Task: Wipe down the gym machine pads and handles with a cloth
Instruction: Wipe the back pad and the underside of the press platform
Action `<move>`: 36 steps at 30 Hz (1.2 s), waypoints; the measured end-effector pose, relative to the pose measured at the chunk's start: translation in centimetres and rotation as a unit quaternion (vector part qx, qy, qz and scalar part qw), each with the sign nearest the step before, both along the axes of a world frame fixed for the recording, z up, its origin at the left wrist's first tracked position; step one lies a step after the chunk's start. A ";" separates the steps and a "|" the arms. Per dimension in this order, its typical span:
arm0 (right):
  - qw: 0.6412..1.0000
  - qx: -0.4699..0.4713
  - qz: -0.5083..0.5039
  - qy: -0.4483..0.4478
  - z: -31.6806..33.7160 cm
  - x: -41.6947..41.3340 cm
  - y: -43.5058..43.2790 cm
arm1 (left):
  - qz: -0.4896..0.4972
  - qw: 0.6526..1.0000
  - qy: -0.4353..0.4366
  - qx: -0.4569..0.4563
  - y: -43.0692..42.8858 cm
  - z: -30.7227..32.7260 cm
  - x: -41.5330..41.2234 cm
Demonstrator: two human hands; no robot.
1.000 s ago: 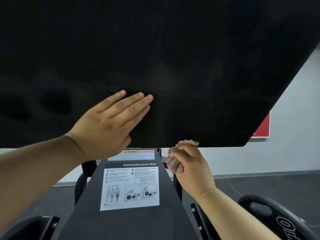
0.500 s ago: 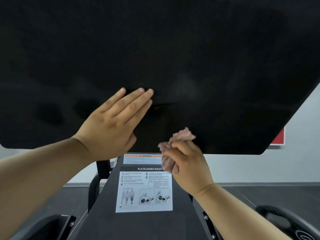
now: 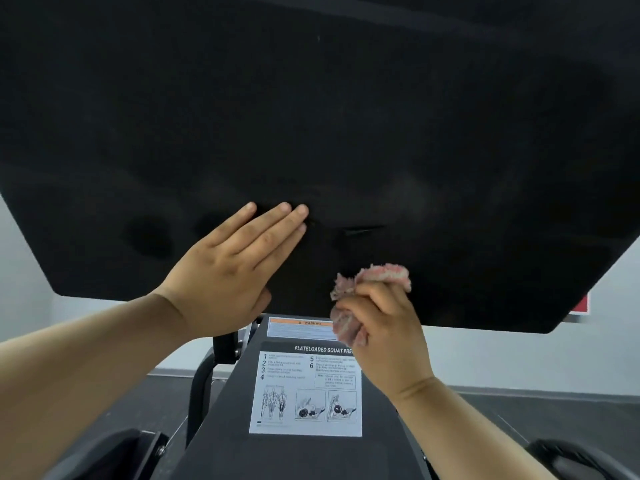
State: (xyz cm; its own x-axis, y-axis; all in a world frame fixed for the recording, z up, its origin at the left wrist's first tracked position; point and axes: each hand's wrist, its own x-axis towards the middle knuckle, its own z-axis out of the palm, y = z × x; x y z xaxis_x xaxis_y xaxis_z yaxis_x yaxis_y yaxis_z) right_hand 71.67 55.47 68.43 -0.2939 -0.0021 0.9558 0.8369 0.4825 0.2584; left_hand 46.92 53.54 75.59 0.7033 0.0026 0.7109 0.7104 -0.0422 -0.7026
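The left hand (image 3: 221,275) lies flat, fingers straight, on the big black pad (image 3: 346,116). The right hand (image 3: 384,334) squeezes a pink cloth (image 3: 374,278) against it. I think lots is left to wipe.

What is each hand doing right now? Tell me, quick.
Left hand: open, fingers straight, flat against the black pad.
Right hand: closed, gripping the bunched pink cloth.

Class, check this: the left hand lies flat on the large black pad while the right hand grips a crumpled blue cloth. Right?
No. The crumpled cloth is pink and white, not blue, as the head view shows. The left hand does lie flat on the large black pad, and the right hand grips the cloth.
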 end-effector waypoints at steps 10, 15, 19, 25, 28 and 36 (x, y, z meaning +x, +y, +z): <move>0.987 0.096 0.047 0.122 5.6 -1.5 -2.7 | -0.017 0.999 -0.027 0.008 0.9 -0.8 0.6; 0.997 0.030 0.034 0.058 0.0 -0.6 0.4 | -0.018 0.999 -0.043 -0.004 0.9 -1.4 1.1; 0.999 -0.035 0.016 0.020 -1.5 -0.2 0.4 | -0.014 0.999 -0.034 -0.018 0.5 -1.2 0.6; 0.977 0.053 0.104 0.177 3.4 -2.9 -3.9 | -0.017 0.999 -0.036 -0.029 0.4 -1.4 0.7; 0.987 0.058 0.073 0.132 3.5 -3.8 -2.7 | -0.029 0.998 -0.043 -0.039 0.5 -1.6 0.9; 0.901 -0.258 0.220 0.271 -0.5 -4.9 -2.5 | -0.063 0.991 0.041 -0.108 0.8 -4.2 -1.2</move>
